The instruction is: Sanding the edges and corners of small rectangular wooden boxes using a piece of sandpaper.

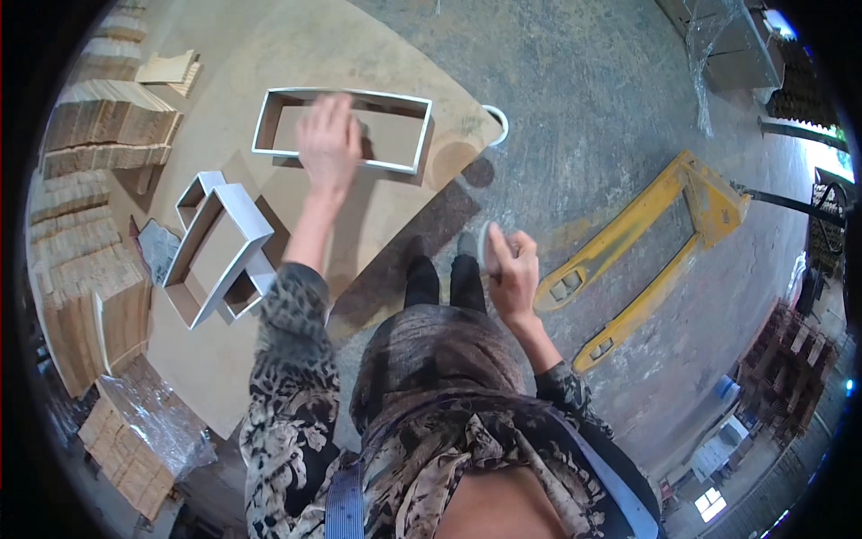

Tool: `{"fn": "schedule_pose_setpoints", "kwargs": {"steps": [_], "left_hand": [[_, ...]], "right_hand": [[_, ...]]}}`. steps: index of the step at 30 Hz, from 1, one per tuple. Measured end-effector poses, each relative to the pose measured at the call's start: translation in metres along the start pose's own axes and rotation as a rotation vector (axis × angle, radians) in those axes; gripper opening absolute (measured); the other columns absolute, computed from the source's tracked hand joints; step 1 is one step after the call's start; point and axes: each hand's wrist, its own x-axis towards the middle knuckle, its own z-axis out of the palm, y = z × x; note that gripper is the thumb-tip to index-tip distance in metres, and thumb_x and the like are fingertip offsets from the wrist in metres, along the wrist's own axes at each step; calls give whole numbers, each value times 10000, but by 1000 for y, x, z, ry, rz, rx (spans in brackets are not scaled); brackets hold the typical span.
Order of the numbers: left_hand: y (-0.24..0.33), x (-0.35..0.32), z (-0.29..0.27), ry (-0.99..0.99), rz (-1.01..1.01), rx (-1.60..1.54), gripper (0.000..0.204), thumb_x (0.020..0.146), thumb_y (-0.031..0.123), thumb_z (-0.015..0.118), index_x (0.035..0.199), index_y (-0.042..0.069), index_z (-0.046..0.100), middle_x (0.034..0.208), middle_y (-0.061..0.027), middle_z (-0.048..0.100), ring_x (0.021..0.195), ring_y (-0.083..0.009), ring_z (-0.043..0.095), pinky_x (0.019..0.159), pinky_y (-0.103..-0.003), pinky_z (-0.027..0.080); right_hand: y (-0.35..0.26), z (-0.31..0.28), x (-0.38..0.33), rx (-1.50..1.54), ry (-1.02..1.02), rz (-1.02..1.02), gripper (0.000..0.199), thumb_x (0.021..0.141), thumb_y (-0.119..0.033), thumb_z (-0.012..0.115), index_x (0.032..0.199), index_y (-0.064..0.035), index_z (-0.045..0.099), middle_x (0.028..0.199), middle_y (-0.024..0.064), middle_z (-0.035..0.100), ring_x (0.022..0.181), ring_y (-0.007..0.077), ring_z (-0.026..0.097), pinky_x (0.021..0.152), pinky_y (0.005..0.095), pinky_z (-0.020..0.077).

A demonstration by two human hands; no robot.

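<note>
A long shallow rectangular box (419,135) with white edges and a brown inside lies on the broad tan tabletop (359,45). My left hand (329,135) is over its left half, fingers stretched away from me and slightly blurred. Whether the fingertips touch the box I cannot tell. My right hand (514,274), off the table's near edge, is closed around a pale, round-edged object (486,249) seen nearly edge-on; its kind is unclear. Left of my left forearm, several similar white-edged boxes (220,242) lie piled at angles.
Stacks of thin tan boards (108,126) line the left side, with clear plastic film (166,427) near them. A white ring-shaped thing (496,125) shows by the table's corner. On the concrete floor to my right stands a yellow pallet jack (628,234).
</note>
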Motion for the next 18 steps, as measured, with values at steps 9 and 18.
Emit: {"fn": "schedule_pose_setpoints", "kwargs": {"steps": [9,18], "left_hand": [[79,-51,-2,-194,-59,-105,152,728,134,621,869,78,623,812,-40,609,867,-206,573,950,-520,297],[75,-52,2,-115,-9,-162,137,687,125,637,805,70,597,821,-43,599,869,-203,573,982,-563,259]], "right_hand": [[25,-17,-12,213,-7,125,647,646,129,534,1230,-151,519,1027,148,469,910,314,530,778,351,445],[43,-28,-26,389,-151,183,718,623,163,511,1266,-156,478,1056,159,457,964,328,516,828,350,431]]}}
